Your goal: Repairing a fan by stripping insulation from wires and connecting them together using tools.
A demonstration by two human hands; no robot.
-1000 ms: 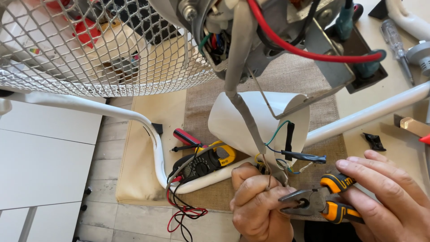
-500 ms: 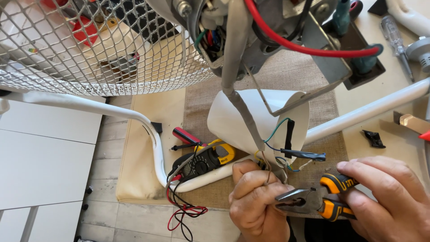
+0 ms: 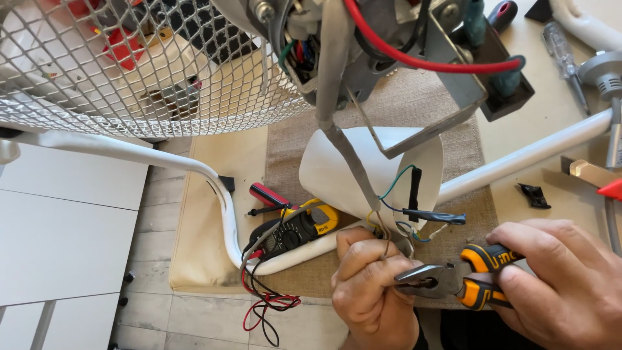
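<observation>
My left hand pinches thin wire ends that hang from a grey sheathed cable running down out of an opened fan motor. My right hand grips pliers with orange and black handles; their jaws point left and sit right beside my left fingers and the wires. A bundle of blue, green and white wires with black sleeves spreads just above my hands, in front of a white plastic housing.
A white wire fan grille fills the top left. A yellow and black clamp meter with red and black leads and a red screwdriver lie on burlap cloth. White tube frame, screwdrivers at upper right.
The pliers' jaws have moved slightly left toward my left fingers. My left hand has shifted a little on the wire ends. The fan and tools have not moved.
</observation>
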